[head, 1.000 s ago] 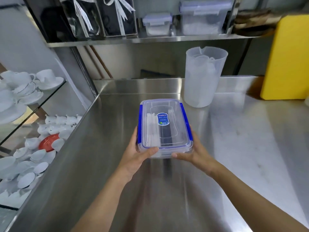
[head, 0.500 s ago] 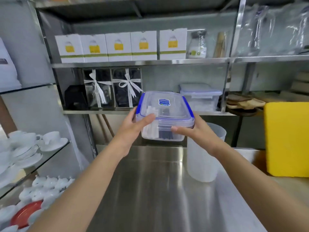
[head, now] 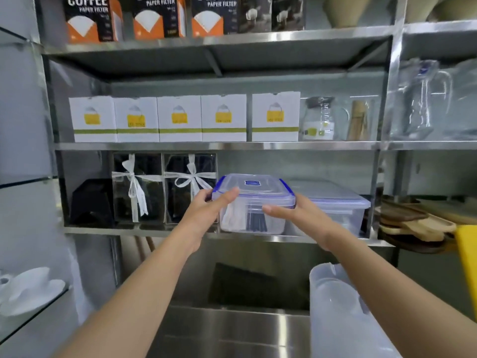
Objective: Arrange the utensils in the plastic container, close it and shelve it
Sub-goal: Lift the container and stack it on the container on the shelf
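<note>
The clear plastic container (head: 254, 202) has a lid with blue clips shut on it, and white and dark utensils (head: 254, 222) show through its wall. It is at the front of the lowest steel shelf (head: 180, 232), its base at the shelf surface. My left hand (head: 206, 206) grips its left end with the thumb on the lid. At its right end my right hand (head: 291, 213) holds it the same way. I cannot tell whether its full weight rests on the shelf.
A larger clear lidded box (head: 335, 205) stands just right of the container. Two black gift boxes with white ribbons (head: 165, 188) stand to its left. Wooden boards (head: 413, 223) lie further right. A translucent jug (head: 340, 313) stands on the steel counter (head: 227, 332) below. White boxes fill the shelf above.
Both hands lifted the closed container from the counter up and forward to the lowest shelf. The view tilted upward, so more shelves came into sight.
</note>
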### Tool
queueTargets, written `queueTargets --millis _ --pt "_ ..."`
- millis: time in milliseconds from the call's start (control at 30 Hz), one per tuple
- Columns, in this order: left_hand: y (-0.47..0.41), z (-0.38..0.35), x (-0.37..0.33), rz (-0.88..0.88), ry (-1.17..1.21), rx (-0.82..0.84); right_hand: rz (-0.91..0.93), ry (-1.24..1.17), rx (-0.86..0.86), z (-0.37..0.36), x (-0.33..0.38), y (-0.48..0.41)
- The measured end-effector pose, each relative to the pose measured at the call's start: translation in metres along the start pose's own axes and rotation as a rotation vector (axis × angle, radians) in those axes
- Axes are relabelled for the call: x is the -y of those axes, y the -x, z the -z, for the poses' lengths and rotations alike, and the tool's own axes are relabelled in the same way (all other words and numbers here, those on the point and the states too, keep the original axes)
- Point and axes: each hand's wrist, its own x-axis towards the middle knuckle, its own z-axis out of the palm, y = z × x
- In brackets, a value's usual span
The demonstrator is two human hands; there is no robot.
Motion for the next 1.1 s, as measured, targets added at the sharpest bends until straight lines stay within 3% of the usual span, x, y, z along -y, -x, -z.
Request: queueTargets --millis 200,600,800,1100 --pt "-0.063 -0.002 0.028 0.025 -0.125 0.017 -0.037 0.06 0.034 0.006 -0.036 -0.053" --pt "-0.162 -0.004 0.059 0.005 -0.137 0.064 -0.068 0.135 0.014 0.019 -0.092 -0.148" --pt "-0.191 -0.018 0.078 0.027 0.009 0.111 -0.14 0.291 0.01 0.025 -0.107 -0.179" --pt "-0.212 -0.025 0.086 0.021 -0.169 0.035 -0.249 0.52 -0.075 0.022 -0.108 -0.202"
